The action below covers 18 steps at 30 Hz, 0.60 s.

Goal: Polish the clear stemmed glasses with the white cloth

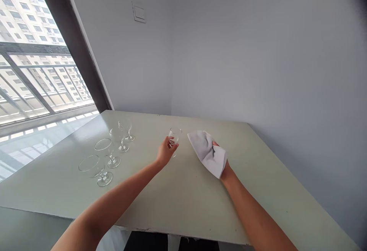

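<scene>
My left hand (167,150) is closed around the lower bowl of a clear stemmed glass (176,133) over the middle of the table. The glass is upright, and part of its stem is hidden by my fingers. In my right hand (226,170) is a white cloth (207,152), bunched at the grip and spread toward the glass without touching it. Most of the right fingers are behind the cloth.
Several more stemmed glasses stand in a row along the left of the pale table (172,201), among them a near glass (104,178) and a far glass (130,137). Grey walls border the table at the back and right. A window (43,79) is at the left.
</scene>
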Available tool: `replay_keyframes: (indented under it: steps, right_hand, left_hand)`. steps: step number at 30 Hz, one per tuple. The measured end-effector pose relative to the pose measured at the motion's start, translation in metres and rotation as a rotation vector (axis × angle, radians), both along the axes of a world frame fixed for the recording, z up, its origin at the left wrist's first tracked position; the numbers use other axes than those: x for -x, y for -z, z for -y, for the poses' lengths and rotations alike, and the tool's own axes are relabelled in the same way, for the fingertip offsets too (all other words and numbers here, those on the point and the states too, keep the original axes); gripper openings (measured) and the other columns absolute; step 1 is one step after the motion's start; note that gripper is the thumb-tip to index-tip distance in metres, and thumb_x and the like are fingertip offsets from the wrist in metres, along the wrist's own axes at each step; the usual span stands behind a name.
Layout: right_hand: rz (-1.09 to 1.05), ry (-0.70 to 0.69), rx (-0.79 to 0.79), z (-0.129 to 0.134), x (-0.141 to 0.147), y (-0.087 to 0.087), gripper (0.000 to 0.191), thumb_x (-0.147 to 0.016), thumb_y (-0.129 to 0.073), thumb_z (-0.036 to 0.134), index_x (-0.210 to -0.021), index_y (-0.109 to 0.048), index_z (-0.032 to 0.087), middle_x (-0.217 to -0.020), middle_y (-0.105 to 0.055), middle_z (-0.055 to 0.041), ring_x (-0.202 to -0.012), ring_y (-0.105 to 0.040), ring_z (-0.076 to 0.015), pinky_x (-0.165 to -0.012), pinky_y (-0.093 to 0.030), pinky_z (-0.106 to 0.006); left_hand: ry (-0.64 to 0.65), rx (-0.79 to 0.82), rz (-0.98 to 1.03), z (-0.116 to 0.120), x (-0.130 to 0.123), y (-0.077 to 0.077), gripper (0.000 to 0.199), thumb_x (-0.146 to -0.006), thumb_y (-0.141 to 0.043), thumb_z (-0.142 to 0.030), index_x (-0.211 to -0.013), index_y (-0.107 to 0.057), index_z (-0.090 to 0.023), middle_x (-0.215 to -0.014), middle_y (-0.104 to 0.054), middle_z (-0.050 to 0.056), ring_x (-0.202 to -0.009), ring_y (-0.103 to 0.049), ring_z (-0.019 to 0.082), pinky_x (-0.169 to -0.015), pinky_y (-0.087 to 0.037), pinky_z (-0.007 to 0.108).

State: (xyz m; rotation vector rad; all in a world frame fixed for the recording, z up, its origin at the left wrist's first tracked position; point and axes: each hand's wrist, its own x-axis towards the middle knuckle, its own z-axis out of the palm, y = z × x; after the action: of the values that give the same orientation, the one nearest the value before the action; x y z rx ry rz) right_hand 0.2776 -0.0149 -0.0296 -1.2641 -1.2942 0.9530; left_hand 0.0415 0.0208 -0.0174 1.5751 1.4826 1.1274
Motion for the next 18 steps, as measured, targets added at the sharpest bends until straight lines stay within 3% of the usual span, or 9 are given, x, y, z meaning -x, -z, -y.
replay_keyframes:
  steps: [3, 6, 10, 13, 15, 18]
  right_hand:
    - [-0.203, -0.077, 0.141, -0.002, 0.007, -0.003, 0.054, -0.082, -0.030, 0.056, -0.116, -0.051, 0.020, -0.098, -0.065, -0.0077, -0.085, -0.063, -0.0224, -0.066, -0.050, -0.035]
    - [-0.455, 0.042, 0.177, -0.013, 0.013, 0.001, 0.041, -0.072, -0.051, 0.049, -0.100, -0.055, 0.020, -0.090, -0.066, -0.0052, -0.080, -0.062, -0.0226, -0.065, -0.050, -0.035]
    - [-0.638, 0.172, 0.181, -0.024, 0.008, 0.002, 0.022, -0.063, -0.058, 0.035, -0.079, -0.054, 0.021, -0.068, -0.060, 0.0012, -0.065, -0.059, -0.0182, -0.060, -0.050, -0.033]
    - [-0.714, 0.235, 0.203, -0.024, 0.000, -0.010, 0.019, -0.058, -0.058, 0.029, -0.074, -0.052, 0.020, -0.060, -0.055, 0.0039, -0.054, -0.054, -0.0148, -0.055, -0.048, -0.031]
    - [-0.751, 0.310, 0.141, -0.018, -0.001, -0.025, 0.022, -0.057, -0.058, 0.026, -0.077, -0.053, 0.019, -0.064, -0.056, 0.0037, -0.056, -0.053, -0.0135, -0.054, -0.047, -0.029]
    - [-0.645, 0.409, -0.095, 0.001, 0.015, -0.049, 0.025, -0.062, -0.060, 0.029, -0.085, -0.054, 0.020, -0.070, -0.055, 0.0041, -0.060, -0.052, -0.0116, -0.054, -0.043, -0.025]
  left_hand:
    - [-0.031, -0.101, -0.224, 0.013, 0.003, 0.000, 0.026, -0.073, -0.054, -0.038, -0.094, -0.054, -0.021, -0.067, -0.052, -0.002, -0.061, -0.049, 0.013, -0.054, -0.035, 0.023]
    - [-0.073, -0.265, -0.350, 0.017, 0.008, 0.008, 0.019, -0.074, -0.053, -0.029, -0.091, -0.053, -0.021, -0.076, -0.057, 0.002, -0.081, -0.052, 0.018, -0.066, -0.038, 0.027]
    - [-0.038, -0.300, -0.276, 0.020, 0.012, 0.020, 0.028, -0.079, -0.047, -0.026, -0.107, -0.044, -0.021, -0.093, -0.061, 0.005, -0.084, -0.054, 0.018, -0.074, -0.040, 0.029]
    - [-0.021, -0.272, -0.227, 0.022, 0.012, 0.023, 0.032, -0.083, -0.042, -0.028, -0.113, -0.038, -0.021, -0.094, -0.061, 0.005, -0.080, -0.055, 0.016, -0.073, -0.040, 0.029]
    - [-0.040, -0.271, -0.224, 0.022, 0.012, 0.023, 0.036, -0.083, -0.040, -0.029, -0.117, -0.035, -0.020, -0.093, -0.060, 0.005, -0.081, -0.056, 0.017, -0.072, -0.040, 0.028]
    - [-0.052, -0.285, -0.229, 0.022, 0.011, 0.022, 0.043, -0.083, -0.038, -0.027, -0.125, -0.029, -0.019, -0.090, -0.059, 0.005, -0.078, -0.055, 0.016, -0.072, -0.041, 0.029]
